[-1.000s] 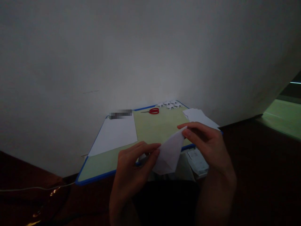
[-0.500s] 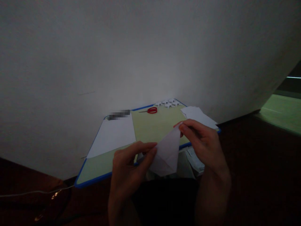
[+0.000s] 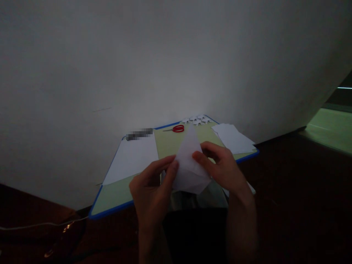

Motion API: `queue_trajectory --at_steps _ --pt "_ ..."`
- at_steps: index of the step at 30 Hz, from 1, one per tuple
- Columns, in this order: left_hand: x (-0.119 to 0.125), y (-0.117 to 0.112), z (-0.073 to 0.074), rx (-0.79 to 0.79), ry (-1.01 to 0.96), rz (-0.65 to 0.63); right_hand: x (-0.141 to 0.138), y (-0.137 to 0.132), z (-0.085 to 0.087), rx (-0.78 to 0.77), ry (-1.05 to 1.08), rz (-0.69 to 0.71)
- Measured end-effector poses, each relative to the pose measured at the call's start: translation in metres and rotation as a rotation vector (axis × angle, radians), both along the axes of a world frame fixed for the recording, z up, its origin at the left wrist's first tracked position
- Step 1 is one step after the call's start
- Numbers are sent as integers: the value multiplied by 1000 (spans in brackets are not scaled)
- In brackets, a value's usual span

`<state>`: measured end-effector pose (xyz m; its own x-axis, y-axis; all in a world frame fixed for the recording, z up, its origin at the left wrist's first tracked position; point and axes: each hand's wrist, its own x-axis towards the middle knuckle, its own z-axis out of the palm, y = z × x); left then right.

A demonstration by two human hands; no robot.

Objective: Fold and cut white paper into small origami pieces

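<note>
A folded sheet of white paper (image 3: 189,157), pointed at the top and wider at the bottom, is held up above the near edge of the table. My left hand (image 3: 154,187) pinches its left edge between thumb and fingers. At its right side, my right hand (image 3: 224,165) grips the paper, thumb on the front face and fingers behind. A crease runs across the lower part of the paper. Beyond its tip lie several small cut white paper shapes (image 3: 197,120) and red-handled scissors (image 3: 178,128).
The small table (image 3: 110,201) has a pale green top and blue rim and stands against a grey wall (image 3: 165,55). A large white sheet (image 3: 132,157) covers its left part. Loose white sheets (image 3: 233,138) lie at the right. A thin cable (image 3: 41,224) runs off to the left.
The paper has turned so its point, earlier at the upper right, faces straight up. My right hand has moved from that point down to the paper's right side.
</note>
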<state>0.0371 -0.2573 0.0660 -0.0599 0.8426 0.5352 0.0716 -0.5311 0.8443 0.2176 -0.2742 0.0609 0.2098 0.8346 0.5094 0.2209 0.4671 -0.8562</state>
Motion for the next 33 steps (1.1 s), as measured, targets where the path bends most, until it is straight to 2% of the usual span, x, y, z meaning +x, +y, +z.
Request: queue_trajectory --at_steps 4,10,19,28,33 --pt "6 0 1 -62 -93 41 -5 7 -2 -40 52 51" --pt "9 0 2 -95 -109 59 -4 12 -4 -48 82 56" --pt "5 1 -1 -97 -100 31 -4 12 -2 32 86 -53" --pt "10 1 -1 -69 -114 109 -10 8 2 168 -46 -217" --pt "7 4 -2 -64 -105 82 -9 8 1 144 -87 -170"
